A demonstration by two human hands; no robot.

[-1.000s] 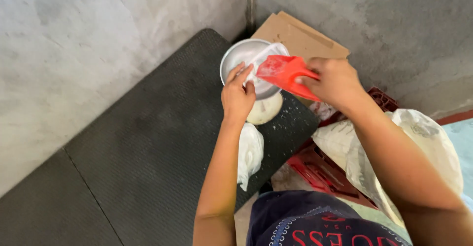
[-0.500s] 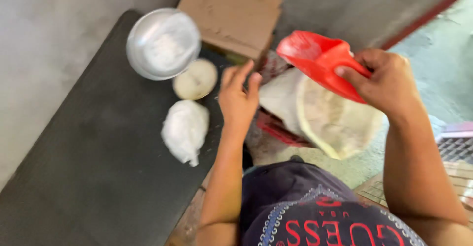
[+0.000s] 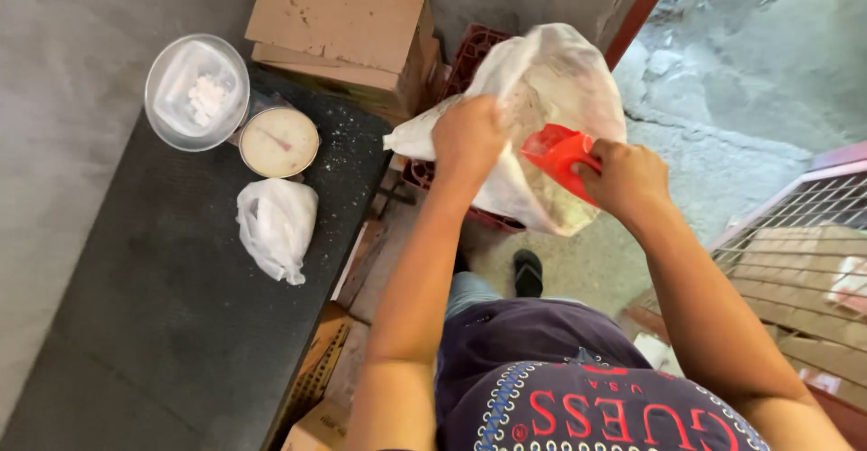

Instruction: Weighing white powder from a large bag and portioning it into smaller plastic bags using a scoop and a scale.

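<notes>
Left hand (image 3: 467,135) pinches the rim of the sack (image 3: 551,81) on the crate (image 3: 479,49), right hand (image 3: 628,176) grips the scoop (image 3: 557,155) inside: sack soft, probably heavy, best held by rim.

Both bare arms reach forward to the far right, left hand (image 3: 467,137) fisted with knuckles up, pinching closed, right hand (image 3: 628,178) just right of it, fingers curled tight in a grip, wrist bent inward.
</notes>
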